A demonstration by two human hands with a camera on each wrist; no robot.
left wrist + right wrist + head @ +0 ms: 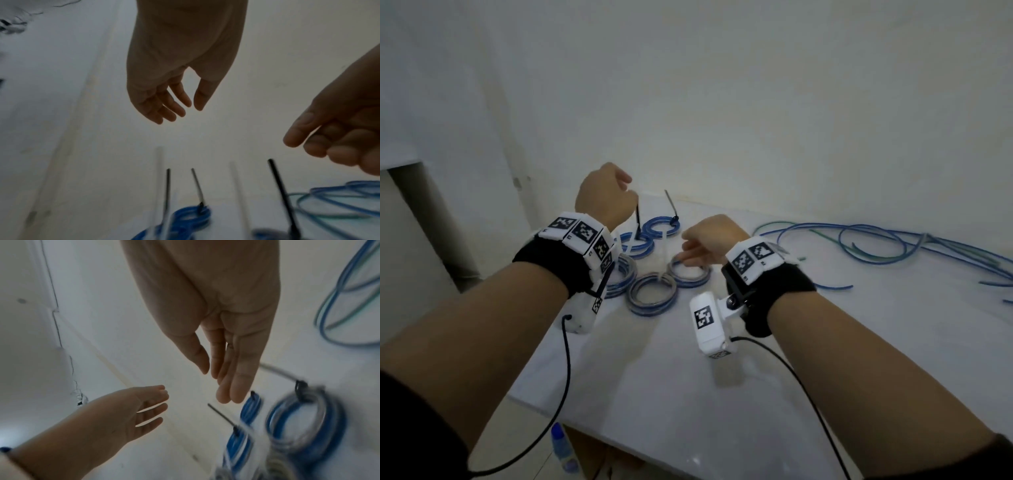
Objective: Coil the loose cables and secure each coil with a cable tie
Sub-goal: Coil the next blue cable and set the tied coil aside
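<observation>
While both hands are held above the white table [722, 394], neither is seen to grasp anything. The left hand [602, 197] is raised over the far-left group of coils; in the left wrist view its fingers [164, 105] hang loosely extended and slightly apart, with nothing between them. The right hand [709, 240] is held lower, just above the nearest right coil; in the right wrist view its fingers [232, 369] are straight and held close together, and nothing is gripped.

Five tied coils of blue cable are noted in a cluster on the table, between and just beyond the two hands. The far coil [663, 226] carries a black cable tie [671, 205] whose tail stands up, tilted. A second black tie tail [637, 219] rises from the coil [637, 245] just below the left hand. The front coil [653, 295] lies nearest the camera, the right coil [690, 274] under the right hand, and the left coil [623, 274] partly hidden behind the left wristband. Pale, translucent tie tails are seen on some coils; which ones cannot be told for certain.

The loose cables [876, 243], blue and green, lie uncoiled on the table's right side, well apart from the cluster.

A blue-capped bottle [561, 445] is seen below the table's near edge.
</observation>
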